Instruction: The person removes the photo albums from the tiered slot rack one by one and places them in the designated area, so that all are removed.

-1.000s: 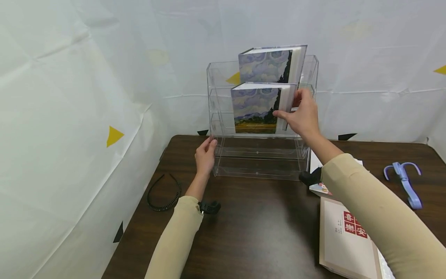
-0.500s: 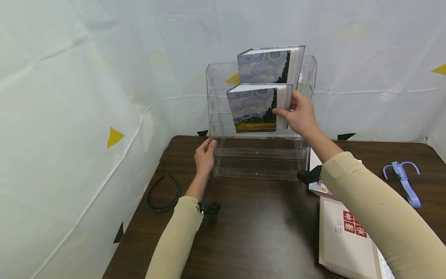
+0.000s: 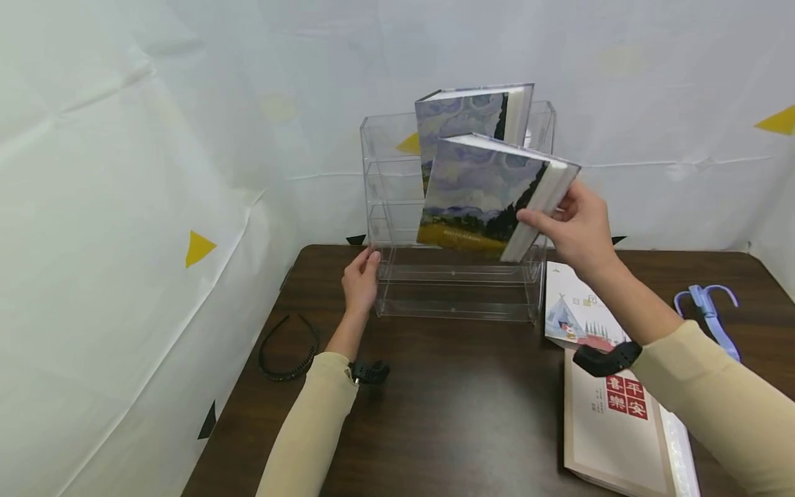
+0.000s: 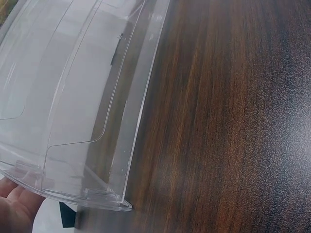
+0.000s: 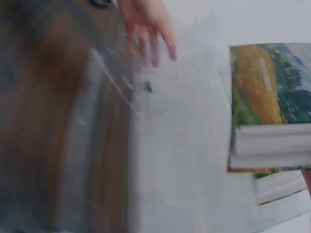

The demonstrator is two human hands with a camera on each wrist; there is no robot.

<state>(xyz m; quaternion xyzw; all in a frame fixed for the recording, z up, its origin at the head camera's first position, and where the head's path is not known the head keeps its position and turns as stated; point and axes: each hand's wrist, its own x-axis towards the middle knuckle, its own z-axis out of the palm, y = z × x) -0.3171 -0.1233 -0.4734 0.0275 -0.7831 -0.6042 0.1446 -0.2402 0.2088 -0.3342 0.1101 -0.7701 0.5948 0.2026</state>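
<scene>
My right hand (image 3: 584,231) grips a thick book (image 3: 475,197) with a painted landscape cover by its page-edge side, thumb on the front cover. The book is tilted in front of a clear acrylic rack (image 3: 456,310). A matching book (image 3: 462,114) stands in the rack's upper tier, partly hidden behind the held one. At the rack's left side, my left hand (image 3: 360,281) holds the edge; the left wrist view shows its fingers (image 4: 19,196) against the clear side panel. The right wrist view is blurred, with the held book (image 5: 272,141) at its right.
On the dark table (image 3: 459,407), a white booklet with a tent drawing (image 3: 577,307) lies right of the rack, near a beige book with red characters (image 3: 611,442). A blue folding hanger (image 3: 711,314) is farther right. A black headband (image 3: 282,376) lies at left.
My right hand has drawn the front book out of the rack, toward me and to the right, and tilted it. The left hand stays at the rack's side.
</scene>
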